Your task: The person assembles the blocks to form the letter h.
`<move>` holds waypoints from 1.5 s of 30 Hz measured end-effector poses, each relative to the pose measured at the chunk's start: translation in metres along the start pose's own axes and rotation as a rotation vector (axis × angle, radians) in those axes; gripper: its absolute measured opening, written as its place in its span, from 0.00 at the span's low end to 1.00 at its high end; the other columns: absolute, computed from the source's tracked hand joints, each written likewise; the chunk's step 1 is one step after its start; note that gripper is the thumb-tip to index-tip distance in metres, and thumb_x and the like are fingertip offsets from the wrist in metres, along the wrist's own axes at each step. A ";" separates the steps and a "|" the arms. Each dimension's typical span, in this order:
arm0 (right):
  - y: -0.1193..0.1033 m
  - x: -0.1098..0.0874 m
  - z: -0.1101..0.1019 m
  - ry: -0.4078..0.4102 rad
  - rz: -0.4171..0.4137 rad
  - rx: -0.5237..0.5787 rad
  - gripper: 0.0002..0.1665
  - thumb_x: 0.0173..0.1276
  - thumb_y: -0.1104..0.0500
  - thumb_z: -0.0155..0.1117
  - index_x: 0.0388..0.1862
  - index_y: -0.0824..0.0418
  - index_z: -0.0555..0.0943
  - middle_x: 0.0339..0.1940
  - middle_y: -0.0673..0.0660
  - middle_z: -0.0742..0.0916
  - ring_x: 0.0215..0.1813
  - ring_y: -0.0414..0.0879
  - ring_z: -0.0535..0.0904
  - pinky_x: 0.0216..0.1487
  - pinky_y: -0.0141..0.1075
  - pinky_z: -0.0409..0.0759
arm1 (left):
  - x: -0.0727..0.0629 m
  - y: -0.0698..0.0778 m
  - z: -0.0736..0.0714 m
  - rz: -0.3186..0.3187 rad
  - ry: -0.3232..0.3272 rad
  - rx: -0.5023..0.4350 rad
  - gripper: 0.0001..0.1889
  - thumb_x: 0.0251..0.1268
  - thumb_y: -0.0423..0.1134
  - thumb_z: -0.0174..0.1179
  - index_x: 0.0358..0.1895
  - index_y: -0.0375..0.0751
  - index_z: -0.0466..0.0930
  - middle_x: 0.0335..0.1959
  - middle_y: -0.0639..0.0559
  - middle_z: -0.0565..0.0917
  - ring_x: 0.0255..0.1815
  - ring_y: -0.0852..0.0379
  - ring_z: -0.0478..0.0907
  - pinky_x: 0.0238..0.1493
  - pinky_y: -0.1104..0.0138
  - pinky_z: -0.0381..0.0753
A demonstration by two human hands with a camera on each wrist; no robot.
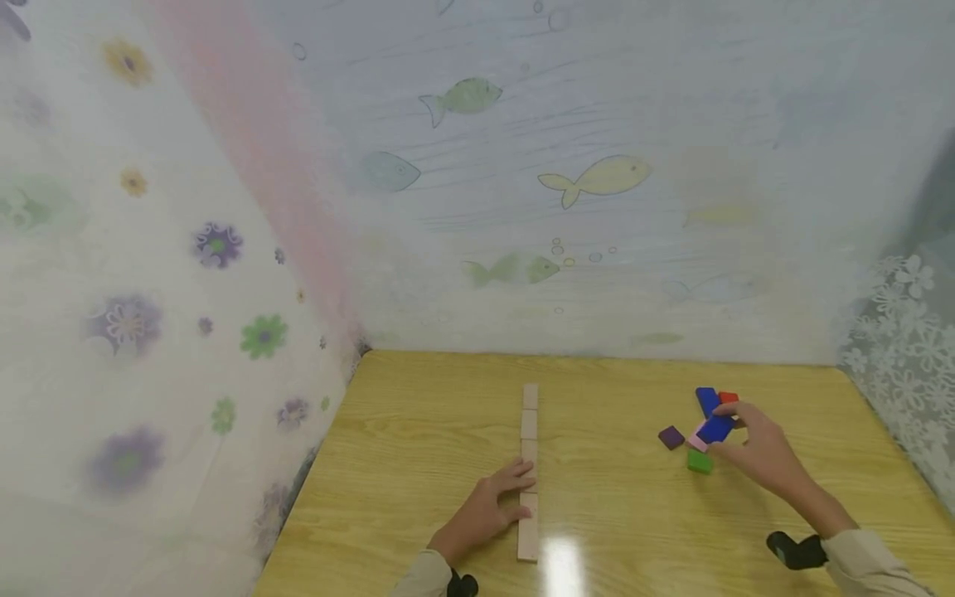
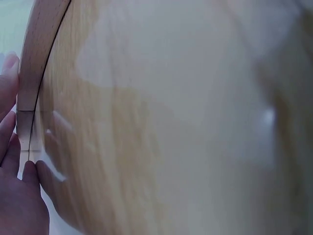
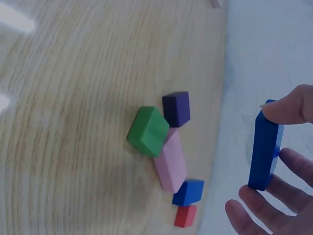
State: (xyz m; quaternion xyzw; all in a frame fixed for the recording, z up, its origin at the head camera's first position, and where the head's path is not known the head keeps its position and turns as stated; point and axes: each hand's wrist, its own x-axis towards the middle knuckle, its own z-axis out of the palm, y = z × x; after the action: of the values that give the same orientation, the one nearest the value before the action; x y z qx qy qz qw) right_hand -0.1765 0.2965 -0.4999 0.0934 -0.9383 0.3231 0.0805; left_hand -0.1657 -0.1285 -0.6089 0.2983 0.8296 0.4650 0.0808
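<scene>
My right hand point(image 1: 768, 452) pinches a long blue block point(image 3: 264, 149) between thumb and fingers, above a small group of coloured blocks. Below it are a green block point(image 3: 148, 131), a dark purple block point(image 3: 176, 108), a pink block point(image 3: 169, 164), a second blue block point(image 3: 188, 192) and a red block point(image 3: 185, 216). Farther left, my left hand point(image 1: 483, 507) touches a straight row of plain wooden blocks point(image 1: 528, 531) with its fingers and thumb spread along the left side. In the left wrist view, its fingertips lie against the wooden blocks point(image 2: 30, 93).
The wood-grain table point(image 1: 418, 431) meets a wall point(image 1: 597, 307) with drawn fish at its back edge. A flower-patterned wall covering point(image 1: 172, 398) borders the left side, and a white flower-patterned curtain point(image 1: 903, 348) hangs on the right.
</scene>
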 end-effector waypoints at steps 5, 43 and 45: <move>-0.008 -0.001 0.002 -0.064 -0.006 0.052 0.27 0.57 0.60 0.70 0.54 0.68 0.73 0.50 0.67 0.78 0.48 0.62 0.74 0.33 0.39 0.77 | -0.001 -0.002 -0.001 -0.003 -0.014 -0.003 0.25 0.61 0.43 0.62 0.62 0.42 0.74 0.70 0.53 0.64 0.74 0.53 0.52 0.70 0.55 0.58; -0.055 -0.017 0.042 -0.249 -0.211 0.172 0.30 0.48 0.66 0.73 0.51 0.56 0.75 0.50 0.53 0.79 0.48 0.53 0.76 0.37 0.45 0.77 | 0.000 0.003 -0.002 -0.026 -0.017 0.012 0.24 0.62 0.43 0.62 0.62 0.43 0.74 0.71 0.55 0.63 0.74 0.55 0.51 0.69 0.48 0.54; -0.057 -0.017 0.044 -0.259 -0.217 0.164 0.30 0.48 0.65 0.73 0.51 0.55 0.75 0.49 0.51 0.79 0.48 0.52 0.76 0.37 0.44 0.77 | -0.001 0.004 -0.002 -0.030 -0.015 0.007 0.24 0.62 0.43 0.62 0.62 0.43 0.74 0.71 0.55 0.63 0.74 0.55 0.51 0.70 0.49 0.54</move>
State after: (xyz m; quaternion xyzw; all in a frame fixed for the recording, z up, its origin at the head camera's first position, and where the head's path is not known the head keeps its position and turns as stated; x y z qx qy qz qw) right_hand -0.1515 0.2272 -0.5045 0.2413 -0.8958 0.3730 -0.0147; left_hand -0.1644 -0.1292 -0.6046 0.2895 0.8351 0.4585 0.0927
